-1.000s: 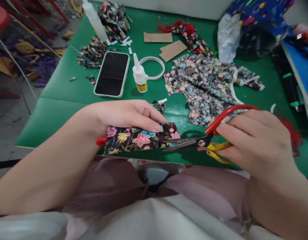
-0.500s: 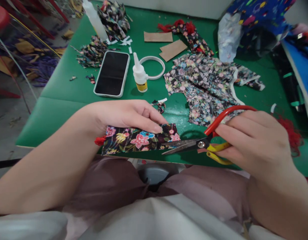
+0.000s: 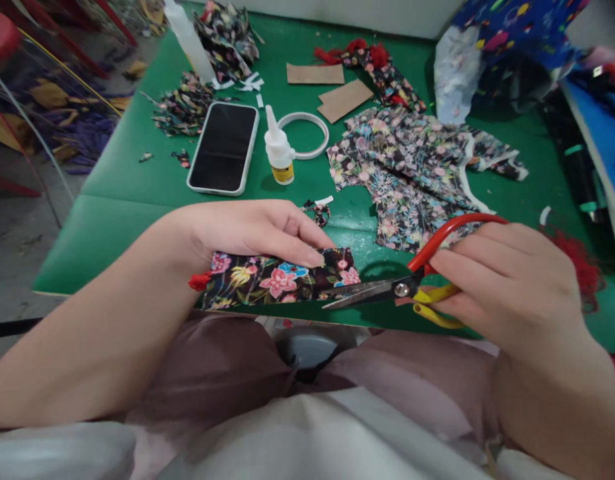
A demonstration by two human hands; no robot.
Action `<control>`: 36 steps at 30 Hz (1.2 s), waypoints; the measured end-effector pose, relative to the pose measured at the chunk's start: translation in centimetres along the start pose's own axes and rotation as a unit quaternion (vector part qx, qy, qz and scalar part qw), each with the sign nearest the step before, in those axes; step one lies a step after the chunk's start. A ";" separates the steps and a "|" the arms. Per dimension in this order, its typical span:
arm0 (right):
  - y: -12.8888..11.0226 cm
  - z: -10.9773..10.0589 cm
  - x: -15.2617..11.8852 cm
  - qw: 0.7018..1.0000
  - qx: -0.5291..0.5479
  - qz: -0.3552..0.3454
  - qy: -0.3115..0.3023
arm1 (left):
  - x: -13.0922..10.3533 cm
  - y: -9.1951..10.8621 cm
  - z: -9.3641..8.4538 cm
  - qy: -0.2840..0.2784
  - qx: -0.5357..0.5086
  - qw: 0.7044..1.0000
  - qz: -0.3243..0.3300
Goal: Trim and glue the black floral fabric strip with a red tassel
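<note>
My left hand (image 3: 267, 233) pinches a black floral fabric strip (image 3: 280, 281) along its upper edge, thumb on top and the other fingers mostly hidden. A red tuft (image 3: 200, 281) sticks out at the strip's left end. Wrapped around the red and yellow handles of a pair of scissors (image 3: 401, 289) is my right hand (image 3: 512, 287). The blades are slightly apart and point left, lying at the lower right edge of the strip. Beyond the hands, a larger floral cloth piece (image 3: 412, 167) is spread on the green table (image 3: 112, 220).
A phone (image 3: 224, 148), a small glue bottle (image 3: 278, 150) and a tape roll (image 3: 324, 137) stand beyond my left hand. Farther back are brown card pieces (image 3: 314, 74), a white bottle (image 3: 190, 43) and a red-tasselled floral strip (image 3: 387, 73). Red threads (image 3: 580, 267) lie right of my right hand.
Almost nothing differs. The scissors and my right hand have shifted very slightly to the left; my left hand and the strip stay put.
</note>
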State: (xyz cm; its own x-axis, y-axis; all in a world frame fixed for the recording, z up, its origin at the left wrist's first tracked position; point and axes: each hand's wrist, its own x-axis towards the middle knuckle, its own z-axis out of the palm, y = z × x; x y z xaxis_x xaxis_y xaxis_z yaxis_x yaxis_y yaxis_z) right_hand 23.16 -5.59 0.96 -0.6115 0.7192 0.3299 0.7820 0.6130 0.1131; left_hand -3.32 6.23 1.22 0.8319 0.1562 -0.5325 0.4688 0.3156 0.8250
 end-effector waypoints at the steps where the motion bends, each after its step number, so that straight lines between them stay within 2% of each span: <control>1: 0.0 0.0 0.0 1.000 0.006 -0.002 0.000 | 0.0 0.0 0.0 0.001 0.001 1.000 0.000; 12: -0.1 -0.1 -0.1 0.999 0.029 -0.010 0.016 | -0.1 0.2 0.2 -0.008 0.001 1.000 -0.007; 17: 0.2 -0.1 -0.3 0.997 -0.003 0.043 0.065 | -0.3 0.0 -0.1 0.044 0.034 0.998 0.002; 23: 0.2 0.1 -0.1 1.000 -0.017 0.017 -0.006 | -0.4 -0.5 -0.6 0.044 0.036 0.998 0.004; 26: -0.1 0.1 -0.1 1.000 -0.023 0.015 -0.005 | -0.3 -0.6 -0.7 0.059 0.051 0.997 0.020; 36: -0.3 0.2 0.0 0.999 -0.036 0.022 -0.003 | 0.0 -0.5 -0.4 0.030 0.022 0.999 -0.003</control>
State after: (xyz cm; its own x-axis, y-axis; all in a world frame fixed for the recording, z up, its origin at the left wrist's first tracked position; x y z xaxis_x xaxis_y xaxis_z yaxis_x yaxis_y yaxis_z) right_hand 22.95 -5.69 0.70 -0.5773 0.7469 0.3299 0.8144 0.5563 0.1655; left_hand -3.71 6.48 0.77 0.8105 0.2109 -0.5464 0.4871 0.2754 0.8288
